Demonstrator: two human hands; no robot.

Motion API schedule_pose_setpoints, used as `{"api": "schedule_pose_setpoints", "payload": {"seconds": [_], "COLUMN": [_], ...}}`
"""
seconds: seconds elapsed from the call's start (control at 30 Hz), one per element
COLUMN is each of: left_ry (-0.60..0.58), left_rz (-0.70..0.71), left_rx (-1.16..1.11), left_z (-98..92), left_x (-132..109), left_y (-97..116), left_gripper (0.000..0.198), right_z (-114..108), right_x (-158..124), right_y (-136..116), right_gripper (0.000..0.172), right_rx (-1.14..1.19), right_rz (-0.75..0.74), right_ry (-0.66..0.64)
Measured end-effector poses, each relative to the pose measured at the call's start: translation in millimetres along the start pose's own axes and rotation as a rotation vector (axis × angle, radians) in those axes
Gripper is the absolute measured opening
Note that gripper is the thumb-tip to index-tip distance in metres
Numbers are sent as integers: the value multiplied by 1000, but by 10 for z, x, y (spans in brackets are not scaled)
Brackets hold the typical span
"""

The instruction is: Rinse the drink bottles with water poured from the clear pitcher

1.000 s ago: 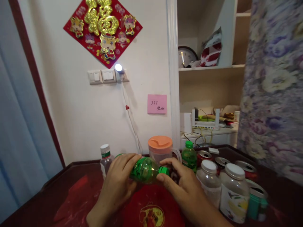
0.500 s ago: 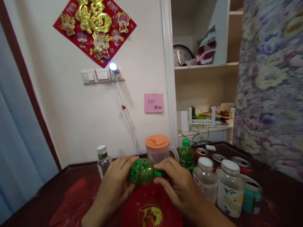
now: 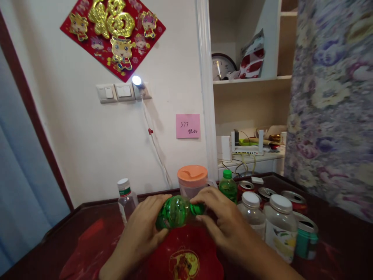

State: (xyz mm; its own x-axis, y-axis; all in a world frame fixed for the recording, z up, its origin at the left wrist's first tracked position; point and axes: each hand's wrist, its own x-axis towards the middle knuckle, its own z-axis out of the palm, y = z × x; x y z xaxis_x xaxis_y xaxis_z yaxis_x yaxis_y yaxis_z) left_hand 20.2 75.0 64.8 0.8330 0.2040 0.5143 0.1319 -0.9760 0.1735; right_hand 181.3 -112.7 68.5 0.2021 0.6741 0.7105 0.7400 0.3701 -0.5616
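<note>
A green plastic bottle lies sideways in the air between my hands, its neck pointing right. My left hand is wrapped round the bottle's body. At the neck end, the fingers of my right hand pinch the green cap. Whether the cap is loose on the neck I cannot tell. Below the bottle sits a red tray with a gold picture printed on it.
A clear bottle with a white cap stands left. Behind my hands is a pitcher with an orange lid. To the right stand another green bottle, white-lidded jars and several cans. Clear red plastic lies at left.
My right hand's thumb and fingers have shifted on the cap, so more of it shows. The bottle stays held sideways in my left hand. The view has shifted slightly.
</note>
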Motion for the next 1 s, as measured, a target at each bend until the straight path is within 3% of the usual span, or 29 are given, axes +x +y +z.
{"api": "schedule_pose_setpoints", "payload": {"seconds": [0.3, 0.5, 0.7, 0.77, 0.87, 1.0], "left_ry": [-75, -123, -78, -97, -179, -273], "left_rz": [-56, -68, -127, -155, -193, -158], "left_rx": [-266, -245, -262, -379, -667, -846], "left_z": [33, 95, 167, 185, 239, 349], "left_x": [7, -6, 18, 25, 21, 6], "left_y": [79, 4, -49, -26, 5, -24], "left_gripper": [65, 58, 53, 57, 66, 76], "right_z": [-53, -108, -168, -221, -274, -189], "right_x": [5, 12, 50, 66, 71, 33], "right_y": [-55, -78, -72, -86, -81, 49], "right_gripper": [50, 32, 25, 26, 27, 18], "right_rx": [1, 1, -126, -359, -651, -738], "right_rz": [-128, -28, -30, 108, 331, 483], "right_ry": [2, -58, 138, 49, -242, -570]}}
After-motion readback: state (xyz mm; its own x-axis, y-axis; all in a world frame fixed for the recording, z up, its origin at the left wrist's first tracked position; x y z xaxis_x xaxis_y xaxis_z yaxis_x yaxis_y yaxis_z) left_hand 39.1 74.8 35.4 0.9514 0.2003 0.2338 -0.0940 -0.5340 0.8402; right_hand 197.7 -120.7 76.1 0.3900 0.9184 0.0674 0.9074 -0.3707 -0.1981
